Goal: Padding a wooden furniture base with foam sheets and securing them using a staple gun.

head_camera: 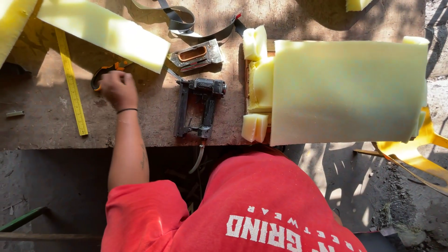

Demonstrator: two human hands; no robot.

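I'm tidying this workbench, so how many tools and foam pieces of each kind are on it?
Large pale yellow foam slabs: 2
Small pale yellow foam blocks: 3
Grey pneumatic stapler: 1
Metal hand stapler: 1
Yellow ruler: 1
Orange-handled scissors at the left hand: 1
Total: 9

Outdoor upholstery workshop, prob. Rough wood bench [46, 126] in sun, dirt ground [401, 205] beside it. On bench: foam slabs [345, 91], foam offcuts [255, 127], air stapler [200, 107], hand stapler [196, 55], yellow rule [71, 84], webbing [186, 25].
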